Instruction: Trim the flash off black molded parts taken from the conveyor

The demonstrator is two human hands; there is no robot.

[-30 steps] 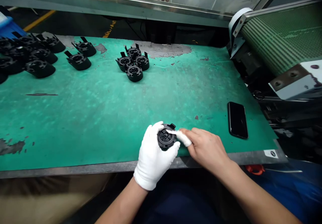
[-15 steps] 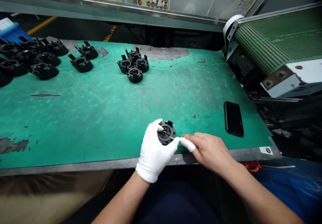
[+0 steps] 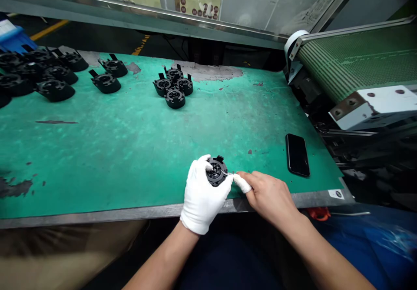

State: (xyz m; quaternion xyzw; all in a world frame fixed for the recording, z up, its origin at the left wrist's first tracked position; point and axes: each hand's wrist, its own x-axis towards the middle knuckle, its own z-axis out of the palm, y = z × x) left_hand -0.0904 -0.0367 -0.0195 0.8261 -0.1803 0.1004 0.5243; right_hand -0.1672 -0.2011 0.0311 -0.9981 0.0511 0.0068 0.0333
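Observation:
My left hand [image 3: 204, 198], in a white glove, is closed around a round black plastic part [image 3: 216, 173] near the table's front edge. The part's inner side, with rings and small posts, faces up, and a tab sticks out at its far rim. My right hand [image 3: 269, 192] is bare except for a white cover on the thumb. Its thumb and forefinger pinch a thin silvery tool [image 3: 225, 173], whose tip reaches over the right side of the part. Most of the tool is hidden by the fingers, so its exact kind does not show.
Several similar black parts [image 3: 175, 98] stand in a cluster mid-table, and more [image 3: 55, 90] crowd the far left. A phone [image 3: 297, 155] lies at the right of the green table [image 3: 130, 151]. Beyond it is a green conveyor belt [image 3: 355, 59]; a metal frame [image 3: 146, 18] runs along the back.
The view has shifted slightly. The silvery tool's tip has moved a little over the black part, and my right hand sits slightly nearer to it. Both hands keep their hold.

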